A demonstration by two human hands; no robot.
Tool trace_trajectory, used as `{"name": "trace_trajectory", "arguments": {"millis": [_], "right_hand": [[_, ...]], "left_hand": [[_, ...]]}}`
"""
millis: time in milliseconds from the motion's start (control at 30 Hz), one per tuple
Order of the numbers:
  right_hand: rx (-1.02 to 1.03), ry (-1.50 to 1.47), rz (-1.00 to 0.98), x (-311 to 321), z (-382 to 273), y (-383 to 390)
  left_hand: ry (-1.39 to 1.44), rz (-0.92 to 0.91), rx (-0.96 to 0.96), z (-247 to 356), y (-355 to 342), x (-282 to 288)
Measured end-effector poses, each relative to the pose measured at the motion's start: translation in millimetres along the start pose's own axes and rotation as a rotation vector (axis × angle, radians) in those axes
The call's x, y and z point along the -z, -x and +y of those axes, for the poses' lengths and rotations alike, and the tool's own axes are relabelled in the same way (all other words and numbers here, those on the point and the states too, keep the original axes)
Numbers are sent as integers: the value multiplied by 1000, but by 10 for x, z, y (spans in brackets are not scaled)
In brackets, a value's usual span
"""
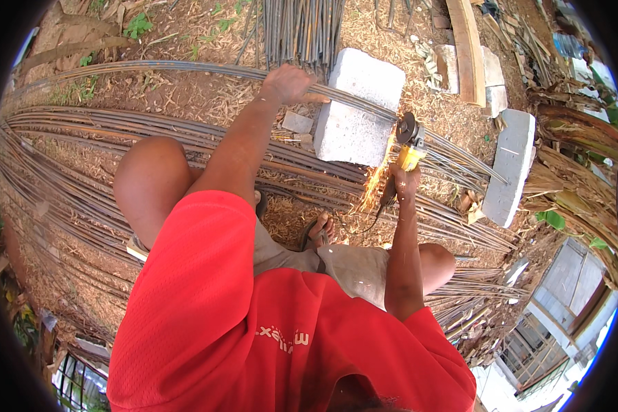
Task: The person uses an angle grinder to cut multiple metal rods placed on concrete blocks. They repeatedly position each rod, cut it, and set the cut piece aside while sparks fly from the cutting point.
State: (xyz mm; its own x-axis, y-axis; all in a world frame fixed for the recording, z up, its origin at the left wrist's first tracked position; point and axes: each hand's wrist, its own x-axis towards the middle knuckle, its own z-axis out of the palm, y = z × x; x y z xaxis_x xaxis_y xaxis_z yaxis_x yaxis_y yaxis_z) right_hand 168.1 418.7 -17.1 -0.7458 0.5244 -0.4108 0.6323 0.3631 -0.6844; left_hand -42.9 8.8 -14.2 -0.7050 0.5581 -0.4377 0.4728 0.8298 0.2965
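Note:
My left hand [288,84] is closed over a thin bundle of long steel rods [206,67], its thumb lying along them. These rods cross the top of a pale concrete block [361,103], just right of that hand. In my right hand [406,180] is a yellow angle grinder [410,156], gripped by its body. The grinder's dark disc [406,128] meets the rods just past the block's right edge. Orange sparks [376,180] stream down from the disc toward the ground. A dark cord hangs below my right hand.
More long rods [82,120] lie across the ground beneath my legs. A bundle of cut rods [302,31] lies at the far side. On the right, a grey concrete slab [509,168] stands under the rod ends. Wooden planks [468,51] and dry leaves [577,178] lie beyond. My sandalled foot [317,230] is near the sparks.

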Motion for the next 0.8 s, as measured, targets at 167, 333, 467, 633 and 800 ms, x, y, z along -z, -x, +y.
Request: {"name": "trace_trajectory", "arguments": {"millis": [167, 333, 467, 633, 800], "right_hand": [[196, -268, -140, 30, 117, -41], [60, -82, -55, 10, 54, 2], [103, -284, -75, 6, -17, 79], [129, -212, -117, 29, -31, 78], [217, -278, -119, 1, 4, 97]], "left_hand": [[-2, -5, -14, -23, -1, -2], [-36, 56, -28, -20, 13, -24], [-39, -42, 2, -1, -10, 22], [-25, -61, 9, 6, -13, 29], [-7, -22, 5, -3, -14, -2]]}}
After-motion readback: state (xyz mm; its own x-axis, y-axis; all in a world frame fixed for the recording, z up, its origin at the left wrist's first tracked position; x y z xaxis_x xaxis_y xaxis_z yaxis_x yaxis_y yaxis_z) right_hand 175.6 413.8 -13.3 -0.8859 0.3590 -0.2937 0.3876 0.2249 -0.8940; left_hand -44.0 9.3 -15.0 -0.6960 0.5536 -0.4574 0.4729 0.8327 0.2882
